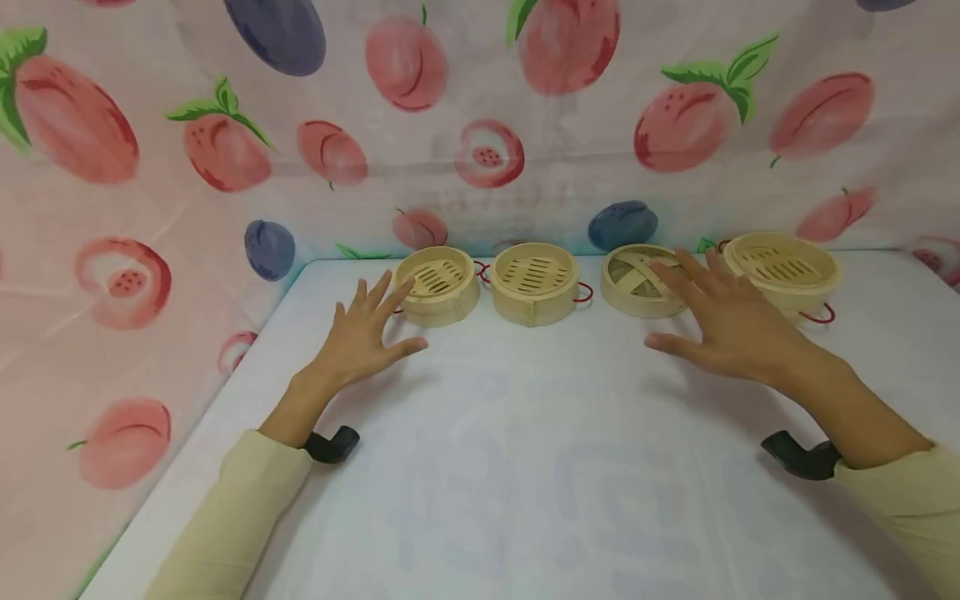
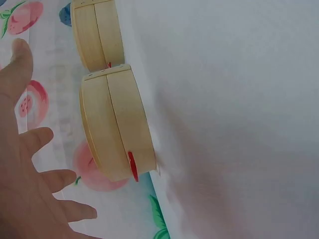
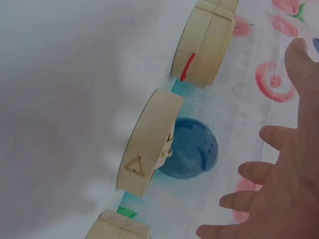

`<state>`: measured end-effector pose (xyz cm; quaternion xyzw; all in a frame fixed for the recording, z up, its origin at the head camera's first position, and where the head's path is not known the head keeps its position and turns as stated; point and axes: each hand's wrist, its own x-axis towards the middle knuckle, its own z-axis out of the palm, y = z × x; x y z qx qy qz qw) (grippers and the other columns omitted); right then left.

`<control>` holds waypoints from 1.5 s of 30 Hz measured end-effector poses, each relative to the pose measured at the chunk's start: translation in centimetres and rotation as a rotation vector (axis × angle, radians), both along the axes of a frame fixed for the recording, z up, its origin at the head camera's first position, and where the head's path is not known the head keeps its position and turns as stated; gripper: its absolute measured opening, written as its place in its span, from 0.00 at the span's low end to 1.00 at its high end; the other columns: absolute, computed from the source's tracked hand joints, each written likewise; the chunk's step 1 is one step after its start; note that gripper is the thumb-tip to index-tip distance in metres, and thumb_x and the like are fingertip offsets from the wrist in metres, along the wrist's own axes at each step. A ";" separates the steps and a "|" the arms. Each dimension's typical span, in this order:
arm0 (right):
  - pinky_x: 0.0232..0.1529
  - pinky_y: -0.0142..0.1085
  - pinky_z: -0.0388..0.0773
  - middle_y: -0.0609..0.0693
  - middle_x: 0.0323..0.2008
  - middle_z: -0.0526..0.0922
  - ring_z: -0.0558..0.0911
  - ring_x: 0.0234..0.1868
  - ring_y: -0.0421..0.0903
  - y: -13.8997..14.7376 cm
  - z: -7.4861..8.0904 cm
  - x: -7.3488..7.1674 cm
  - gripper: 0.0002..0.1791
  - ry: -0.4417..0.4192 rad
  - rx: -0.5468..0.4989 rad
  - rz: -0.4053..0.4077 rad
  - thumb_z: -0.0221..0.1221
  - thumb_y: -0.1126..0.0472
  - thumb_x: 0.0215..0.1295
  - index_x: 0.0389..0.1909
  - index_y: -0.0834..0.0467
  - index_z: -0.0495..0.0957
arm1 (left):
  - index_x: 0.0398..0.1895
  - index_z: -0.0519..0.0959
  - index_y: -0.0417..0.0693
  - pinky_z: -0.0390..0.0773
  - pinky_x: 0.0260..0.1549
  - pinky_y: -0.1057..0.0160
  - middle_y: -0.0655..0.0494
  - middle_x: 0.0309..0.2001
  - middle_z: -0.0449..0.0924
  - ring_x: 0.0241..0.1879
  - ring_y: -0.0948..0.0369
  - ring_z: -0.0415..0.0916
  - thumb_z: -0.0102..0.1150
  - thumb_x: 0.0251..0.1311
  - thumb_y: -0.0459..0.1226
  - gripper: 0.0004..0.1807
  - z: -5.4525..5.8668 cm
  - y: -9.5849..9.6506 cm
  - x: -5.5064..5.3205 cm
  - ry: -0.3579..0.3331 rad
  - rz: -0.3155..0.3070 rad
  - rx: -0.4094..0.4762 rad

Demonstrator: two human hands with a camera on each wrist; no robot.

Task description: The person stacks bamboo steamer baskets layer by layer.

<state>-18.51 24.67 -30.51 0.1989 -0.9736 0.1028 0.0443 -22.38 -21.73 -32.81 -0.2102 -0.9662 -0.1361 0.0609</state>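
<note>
Along the back of the white table stand bamboo steamer pieces in a row. The leftmost steamer basket (image 1: 437,287) has a slatted bottom and red handles; a second steamer basket (image 1: 534,285) stands beside it. Further right is a woven steamer lid (image 1: 643,282), then a steamer basket (image 1: 783,271) at the far right. My left hand (image 1: 363,333) hovers with spread fingers, nearest the leftmost basket, which shows side-on in the left wrist view. Over the table my right hand (image 1: 738,325) spreads its fingers, overlapping the lid and the far-right basket in the head view. Both hands hold nothing.
A fruit-print cloth (image 1: 555,158) hangs behind and to the left of the white table (image 1: 517,467). Each wrist wears a black strap-like piece (image 1: 333,445) below the sleeve. Red handles (image 1: 819,314) stick out from the baskets' sides.
</note>
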 end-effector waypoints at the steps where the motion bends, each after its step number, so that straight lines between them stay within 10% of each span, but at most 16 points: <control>1: 0.59 0.71 0.42 0.58 0.75 0.38 0.34 0.71 0.66 -0.2 -0.1 0.0 0.51 0.003 -0.010 0.006 0.55 0.32 0.60 0.76 0.46 0.40 | 0.76 0.47 0.62 0.42 0.55 0.24 0.46 0.75 0.39 0.70 0.34 0.35 0.52 0.55 0.68 0.50 0.0 0.0 0.0 -0.007 0.001 0.000; 18: 0.47 0.68 0.67 0.51 0.75 0.47 0.50 0.72 0.57 -4.0 -0.8 -1.1 0.47 -0.012 -0.132 0.073 0.55 0.32 0.61 0.76 0.43 0.46 | 0.74 0.57 0.53 0.53 0.56 0.28 0.42 0.74 0.47 0.69 0.39 0.49 0.59 0.60 0.56 0.42 -1.0 0.7 -1.2 0.001 0.116 0.205; 31: 0.63 0.62 0.54 0.54 0.72 0.55 0.56 0.70 0.58 -6.8 -1.3 -2.5 0.43 -0.006 -0.247 0.168 0.56 0.37 0.63 0.74 0.48 0.52 | 0.67 0.66 0.43 0.55 0.62 0.38 0.34 0.67 0.59 0.69 0.43 0.51 0.66 0.58 0.43 0.34 -1.7 1.5 -2.9 0.043 0.110 0.463; 45: 0.59 0.57 0.65 0.54 0.70 0.59 0.68 0.63 0.56 -9.3 -1.8 -2.9 0.40 -0.019 -0.369 0.208 0.58 0.41 0.64 0.72 0.51 0.57 | 0.58 0.75 0.42 0.58 0.63 0.48 0.40 0.62 0.69 0.66 0.46 0.60 0.70 0.54 0.37 0.27 -2.9 2.1 -4.2 0.051 0.141 0.568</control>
